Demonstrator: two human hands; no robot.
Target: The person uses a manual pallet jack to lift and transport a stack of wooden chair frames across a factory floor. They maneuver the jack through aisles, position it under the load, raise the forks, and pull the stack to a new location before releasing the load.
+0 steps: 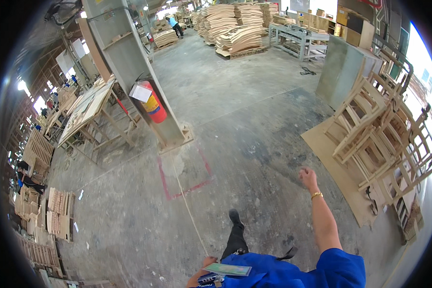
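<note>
My right hand (pixel 308 178) swings out in front of me over the grey floor (pixel 254 158), its fingers loosely bent and slightly apart. Nothing shows in it, and a gold-coloured bracelet (pixel 317 195) circles the wrist. Close to my body at the lower edge is my left hand (pixel 209 261). A flat greenish card (pixel 230 269) on my blue shirt (pixel 293 273) partly covers that arm, and the left fingers cannot be made out. One dark shoe (pixel 235 218) is stretched forward on the floor.
Wooden chair frames (pixel 369 125) stand stacked on a brown sheet (pixel 333 168) at right. Ahead left, a red fire extinguisher (pixel 154 102) hangs on a metal column (pixel 129 57). Beyond are a worktable (pixel 89 108), stacked curved wooden parts (pixel 235 29) and a person (pixel 174 26).
</note>
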